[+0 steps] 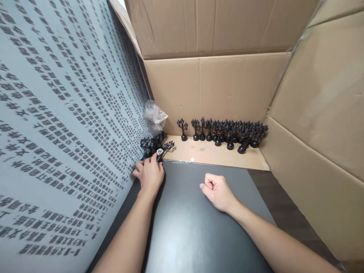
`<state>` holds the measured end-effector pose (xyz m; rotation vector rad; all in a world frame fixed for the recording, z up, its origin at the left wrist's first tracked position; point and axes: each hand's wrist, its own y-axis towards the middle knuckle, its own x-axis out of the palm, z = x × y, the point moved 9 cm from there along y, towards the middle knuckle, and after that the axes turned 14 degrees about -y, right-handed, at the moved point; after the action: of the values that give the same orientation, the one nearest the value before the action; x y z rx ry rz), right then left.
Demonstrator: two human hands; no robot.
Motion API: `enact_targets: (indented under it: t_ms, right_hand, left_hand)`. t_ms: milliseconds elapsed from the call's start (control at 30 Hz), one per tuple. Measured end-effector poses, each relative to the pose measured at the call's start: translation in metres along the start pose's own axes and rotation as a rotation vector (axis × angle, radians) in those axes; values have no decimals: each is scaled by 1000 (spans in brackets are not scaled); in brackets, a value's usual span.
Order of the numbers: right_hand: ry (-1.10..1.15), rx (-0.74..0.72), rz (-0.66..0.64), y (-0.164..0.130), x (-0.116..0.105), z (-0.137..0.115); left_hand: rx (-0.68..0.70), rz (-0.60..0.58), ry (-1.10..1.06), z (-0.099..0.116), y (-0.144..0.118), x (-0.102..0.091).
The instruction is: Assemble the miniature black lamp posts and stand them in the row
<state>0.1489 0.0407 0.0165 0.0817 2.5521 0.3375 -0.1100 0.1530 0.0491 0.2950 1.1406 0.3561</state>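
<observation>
Roughly twenty black lamp figurines [227, 132] standing.

Matt brown cardboard walls [227, 87]; glossy black plastic lamp figures [227, 132]; crinkled clear plastic bag [154, 115]; smooth matt dark mat [193, 212].

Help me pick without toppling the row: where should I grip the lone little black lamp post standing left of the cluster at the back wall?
Grip the lone lamp post by its thin upright stem, between the round base and the branching top. Come from the front or left, probably: the cardboard wall blocks the back and the cluster stands to its right.
</observation>
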Motion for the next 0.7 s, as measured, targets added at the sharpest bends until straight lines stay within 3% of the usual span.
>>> enact_targets:
  t_ms: [233,367,433,500,567,633,700]
  right_hand:
    - [13,-40,-20,-1,2,-4]
    - [15,-37,-32,7,-1,3]
    - [77,-8,-16,11,-5,7]
    - [177,6,-4,15,-9,8]
    - [251,-19,4,15,-11,5]
    - [283,-66,9,13,-12,-2]
    - [313,-102,-7,10,-11,-6]
  left_hand:
    - [62,168,-222,11,4,-24]
    - [53,193,-528,33,-2,-30]
    - [16,88,-904,49,-12,-16]
    - [-164,-86,-1308,64,-31,13]
    - [-331,-259,-1577,82,-55,39]
    - [-378,-339,-1650,94,-73,51]
    - [-301,-332,-1591,99,-79,49]
